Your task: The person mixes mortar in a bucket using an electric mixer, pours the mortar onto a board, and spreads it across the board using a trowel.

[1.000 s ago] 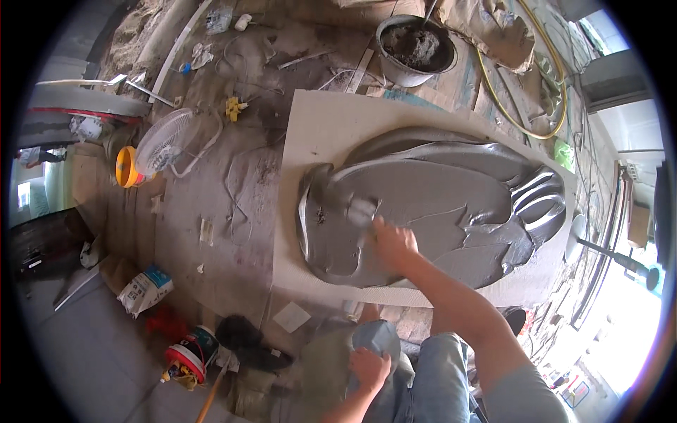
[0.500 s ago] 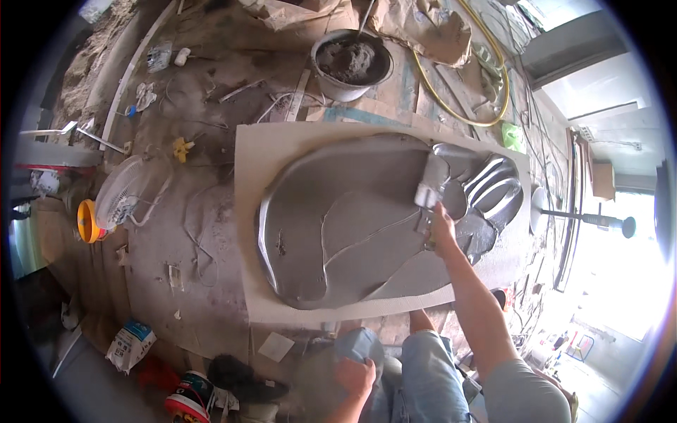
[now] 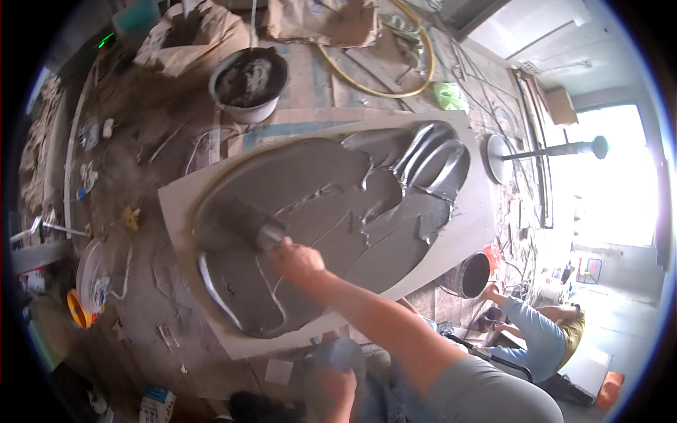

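My right hand [image 3: 302,262] is closed round the handle of a flat-bladed trowel [image 3: 269,234]. The blade lies on a broad spread of wet grey mortar [image 3: 321,166], toward its left side, and is smeared by motion. Ridges and glossy folds mark the mortar at the far right; a few thin lines cross its middle. Under it lies a pale board [image 3: 469,211], bare along its edges. My left hand [image 3: 338,386] is low in front of me, by my knee, off the board; its fingers are blurred.
A bucket of grey mix [image 3: 247,116] stands beyond the board, near paper sacks [image 3: 321,21] and a yellow hose [image 3: 430,60]. Right of the board are a round-based stand [image 3: 499,156] and a dark-mouthed bucket [image 3: 474,275]. Another person [image 3: 539,331] sits at the right.
My right hand and trowel have swept left across the mortar, from its right part to its left. The view has shifted, bringing the other person and the dark-mouthed bucket into sight.
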Demonstrator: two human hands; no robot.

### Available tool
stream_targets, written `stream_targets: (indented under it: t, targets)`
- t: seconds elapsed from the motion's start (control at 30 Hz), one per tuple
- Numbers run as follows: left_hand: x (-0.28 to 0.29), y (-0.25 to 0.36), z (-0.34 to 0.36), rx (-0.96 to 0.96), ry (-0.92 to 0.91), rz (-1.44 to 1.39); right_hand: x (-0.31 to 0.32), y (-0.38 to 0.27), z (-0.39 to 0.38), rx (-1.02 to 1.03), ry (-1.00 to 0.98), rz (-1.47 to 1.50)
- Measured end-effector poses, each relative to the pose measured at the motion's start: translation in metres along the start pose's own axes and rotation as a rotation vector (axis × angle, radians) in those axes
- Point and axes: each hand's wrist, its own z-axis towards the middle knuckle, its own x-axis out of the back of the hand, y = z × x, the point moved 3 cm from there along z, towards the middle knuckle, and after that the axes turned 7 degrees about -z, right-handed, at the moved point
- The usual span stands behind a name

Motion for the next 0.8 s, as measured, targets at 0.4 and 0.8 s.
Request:
stream_targets:
  t: [0.4, 0.8]
  targets:
    - [-0.035, 0.056, -0.002, 0.003, -0.084, 0.281, 0.152, 0.405, -0.077, -0.694, 0.585, 0.32]
    - [-0.064, 0.172, -0.013, -0.172, 0.0, 0.371, 0.152, 0.566, -0.054, -0.41, 0.263, -0.208]
